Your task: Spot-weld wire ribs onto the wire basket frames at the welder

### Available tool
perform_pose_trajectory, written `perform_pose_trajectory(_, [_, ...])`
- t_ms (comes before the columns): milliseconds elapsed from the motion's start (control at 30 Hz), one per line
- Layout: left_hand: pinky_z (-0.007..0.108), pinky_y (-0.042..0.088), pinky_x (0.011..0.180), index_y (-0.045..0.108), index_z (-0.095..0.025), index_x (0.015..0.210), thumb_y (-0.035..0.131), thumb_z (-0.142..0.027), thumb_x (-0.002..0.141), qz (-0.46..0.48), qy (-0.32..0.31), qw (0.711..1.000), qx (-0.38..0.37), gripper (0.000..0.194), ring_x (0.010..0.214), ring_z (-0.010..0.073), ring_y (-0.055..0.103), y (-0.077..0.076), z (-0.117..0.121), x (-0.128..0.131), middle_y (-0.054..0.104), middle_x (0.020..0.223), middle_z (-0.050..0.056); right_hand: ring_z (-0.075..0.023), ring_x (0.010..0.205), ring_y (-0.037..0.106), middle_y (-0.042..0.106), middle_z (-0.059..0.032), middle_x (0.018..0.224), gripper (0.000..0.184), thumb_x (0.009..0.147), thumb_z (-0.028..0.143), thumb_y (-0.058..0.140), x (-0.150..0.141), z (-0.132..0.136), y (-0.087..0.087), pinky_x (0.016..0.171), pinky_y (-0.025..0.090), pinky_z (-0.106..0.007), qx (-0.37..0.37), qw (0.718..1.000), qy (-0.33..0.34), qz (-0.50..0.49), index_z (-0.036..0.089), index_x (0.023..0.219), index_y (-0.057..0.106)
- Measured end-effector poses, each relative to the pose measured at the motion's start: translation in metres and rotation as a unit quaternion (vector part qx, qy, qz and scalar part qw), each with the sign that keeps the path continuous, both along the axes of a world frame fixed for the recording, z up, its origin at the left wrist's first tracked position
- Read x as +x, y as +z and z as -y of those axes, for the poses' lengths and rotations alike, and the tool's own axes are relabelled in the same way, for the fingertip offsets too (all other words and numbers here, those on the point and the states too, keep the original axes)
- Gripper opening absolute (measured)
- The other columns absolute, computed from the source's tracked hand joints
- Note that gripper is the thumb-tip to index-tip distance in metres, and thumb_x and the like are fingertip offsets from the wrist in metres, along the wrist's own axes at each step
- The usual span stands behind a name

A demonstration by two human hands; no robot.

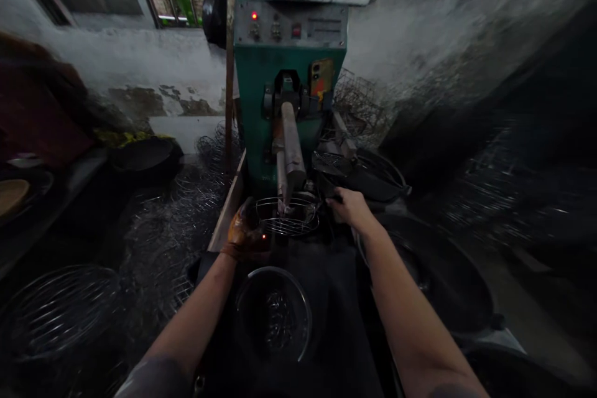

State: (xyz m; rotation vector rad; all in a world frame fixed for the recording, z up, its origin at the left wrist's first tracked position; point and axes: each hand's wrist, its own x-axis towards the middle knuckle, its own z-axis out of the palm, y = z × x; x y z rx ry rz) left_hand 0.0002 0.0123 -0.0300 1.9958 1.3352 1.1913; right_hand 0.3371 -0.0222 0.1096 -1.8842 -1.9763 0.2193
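Observation:
My left hand (241, 233), in an orange-brown glove, is closed on the left rim of a round wire rack (291, 226). The rack sits at the lower tip of a spot welder's metal arms (293, 146), and its wires reach under them. To the right of the rack, my right hand (349, 206) is bare, with fingers pinched together. Whatever lies between those fingers is too dark to make out. Below the rack stands a round bowl (305, 311) holding small shiny metal pieces (278, 322). A bright orange dot glows beside the left glove.
A green machine body (254, 99) with a lit red lamp rises ahead, a phone (321, 78) on its front. Piled wire parts (163, 242) and a round grate (60, 311) lie at left. Wide dark pans (438, 267) stand at right. A wooden board (228, 205) edges the left side.

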Motion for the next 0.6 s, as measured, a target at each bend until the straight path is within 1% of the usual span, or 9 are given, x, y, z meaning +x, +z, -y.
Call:
perform_pose_trajectory(33, [0.052,0.046,0.124,0.046,-0.015,0.159,0.079,-0.045,0.082,-0.015,-0.001,1.000,0.011,0.089,0.146,0.0360,0.055,0.002,0.001,0.000,0.056,0.157,0.019,-0.0290,0.101,0.077,0.083,-0.0125,0.104,0.018,0.091,0.018,0.068,0.006,0.003,-0.002,0.089,0.055,-0.034,-0.001,1.000,-0.008,0.001,0.017,0.106,0.079])
perform_pose_trajectory(100, [0.053,0.045,0.124,0.044,-0.015,0.160,0.081,-0.044,0.081,-0.046,-0.001,0.999,0.025,0.092,0.147,0.0375,0.054,0.005,0.001,0.001,0.056,0.158,0.020,-0.0280,0.099,0.077,0.083,-0.0112,0.102,0.018,0.091,0.017,0.068,0.006,0.008,-0.006,0.086,0.054,-0.032,-0.017,1.000,0.004,-0.006,0.019,0.104,0.079])
perform_pose_trajectory(200, [0.054,0.047,0.122,0.043,-0.015,0.161,0.081,-0.040,0.080,-0.065,0.014,0.997,0.028,0.092,0.144,0.0387,0.056,0.005,-0.001,0.005,0.057,0.157,0.019,-0.0264,0.097,0.077,0.083,-0.0107,0.102,0.018,0.094,0.018,0.066,-0.013,0.009,-0.009,0.084,0.053,-0.030,-0.044,0.998,0.037,-0.015,0.019,0.107,0.079])
perform_pose_trajectory(333, [0.052,0.048,0.121,0.046,-0.017,0.159,0.081,-0.036,0.079,-0.060,0.018,0.998,0.021,0.090,0.142,0.0377,0.058,0.002,-0.004,0.007,0.060,0.155,0.017,-0.0260,0.100,0.077,0.083,-0.0116,0.103,0.018,0.099,0.021,0.063,-0.042,0.006,-0.005,0.082,0.051,-0.028,-0.079,0.994,0.074,0.021,0.018,0.111,0.076])
perform_pose_trajectory(400, [0.051,0.049,0.119,0.047,-0.018,0.158,0.080,-0.035,0.079,-0.055,0.015,0.998,0.016,0.088,0.141,0.0369,0.059,0.000,-0.007,0.006,0.061,0.153,0.016,-0.0260,0.101,0.077,0.082,-0.0116,0.103,0.018,0.100,0.023,0.064,-0.047,0.004,-0.003,0.081,0.050,-0.027,-0.093,0.993,0.060,0.039,0.019,0.113,0.075])
perform_pose_trajectory(500, [0.050,0.052,0.116,0.052,-0.017,0.153,0.077,-0.033,0.079,-0.046,0.007,0.999,0.001,0.079,0.137,0.0354,0.062,-0.003,-0.012,0.003,0.064,0.148,0.017,-0.0270,0.097,0.076,0.081,-0.0123,0.100,0.024,0.096,0.030,0.072,-0.042,0.000,-0.006,0.078,0.050,-0.028,-0.088,0.995,-0.013,0.035,0.019,0.118,0.072])
perform_pose_trajectory(533, [0.050,0.053,0.115,0.054,-0.017,0.150,0.077,-0.033,0.079,-0.042,0.005,0.999,-0.005,0.076,0.134,0.0350,0.064,-0.004,-0.014,0.003,0.066,0.146,0.017,-0.0267,0.094,0.076,0.081,-0.0115,0.098,0.027,0.093,0.031,0.075,-0.037,-0.002,-0.009,0.078,0.050,-0.028,-0.083,0.996,-0.023,0.014,0.019,0.117,0.071])
perform_pose_trajectory(600, [0.049,0.055,0.112,0.057,-0.018,0.144,0.077,-0.033,0.078,-0.031,0.002,0.999,-0.019,0.071,0.129,0.0344,0.067,-0.007,-0.018,0.002,0.069,0.140,0.016,-0.0240,0.087,0.074,0.079,-0.0077,0.091,0.025,0.089,0.031,0.078,-0.025,-0.006,-0.015,0.075,0.051,-0.028,-0.078,0.994,-0.005,-0.070,0.019,0.110,0.071])
